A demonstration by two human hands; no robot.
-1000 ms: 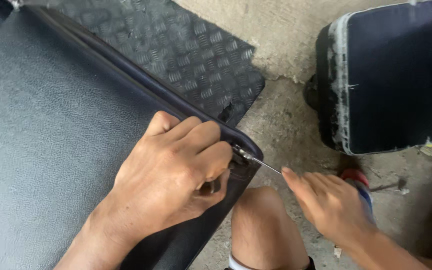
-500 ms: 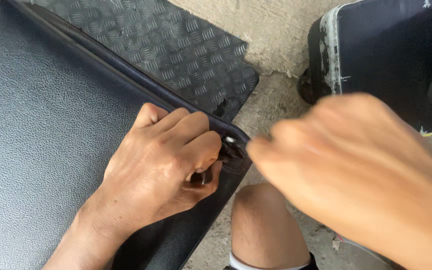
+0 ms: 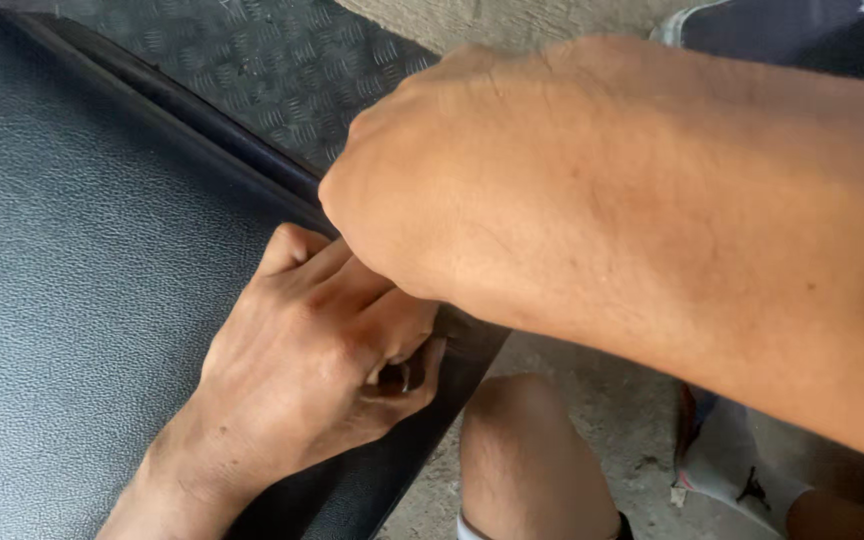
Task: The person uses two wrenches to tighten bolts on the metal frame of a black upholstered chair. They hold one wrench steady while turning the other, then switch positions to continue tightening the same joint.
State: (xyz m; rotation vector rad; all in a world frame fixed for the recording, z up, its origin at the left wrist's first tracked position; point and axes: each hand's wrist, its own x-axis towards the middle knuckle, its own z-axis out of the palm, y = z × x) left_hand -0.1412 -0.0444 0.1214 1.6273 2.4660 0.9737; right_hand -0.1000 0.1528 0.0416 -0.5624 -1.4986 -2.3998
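A black grained leather-like cover [image 3: 82, 260] fills the left of the view, with a thick piped seam [image 3: 182, 110] running diagonally along its edge. My left hand [image 3: 322, 370] rests on the cover and pinches that edge near the corner, fingers curled tight. My right hand [image 3: 512, 190] is raised close to the camera, just above the left hand, its back facing me and its fingers curled down out of sight. Whatever it may hold is hidden.
A dark diamond-pattern mat [image 3: 282, 70] lies beyond the seam. My bare knee [image 3: 522, 440] is below the hands on the concrete floor [image 3: 602, 400]. A dark padded piece with a white edge [image 3: 752, 20] sits at top right, and a shoe [image 3: 732, 460] at lower right.
My right hand has risen from low beside the knee, where a thin metal needle showed at the seam, up across the view over the left hand. The left hand keeps its grip.
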